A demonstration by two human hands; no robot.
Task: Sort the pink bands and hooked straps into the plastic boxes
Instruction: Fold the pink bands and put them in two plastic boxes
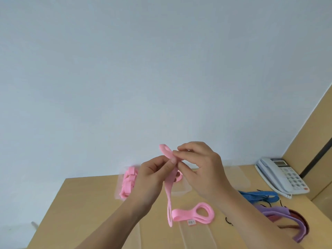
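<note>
i hold a pink band (169, 178) up in front of me, above the desk (80, 203). my left hand (150, 178) pinches it just under its upper loop, thumb against curled fingers. my right hand (201, 169) pinches the same spot from the other side with its fingertips. the upper loop sticks up to the left of my right fingers, and the rest hangs straight down, its slotted lower end dangling just beside a second band (195, 212). that one lies folded flat on the desk with its loops to the right and a small tag at its near edge.

behind my left hand a clear box (118, 193) holds a pile (128, 182) of pink bands. another clear box (240, 178) sits behind my right wrist. right of my right arm lie blue straps (258, 194), and nearer to me purple bands (280, 214). a small black hook (228, 221) lies between the second band and the purple ones. a phone (280, 175) stands at the far right corner. a pale wall (125, 69) fills the view above.
</note>
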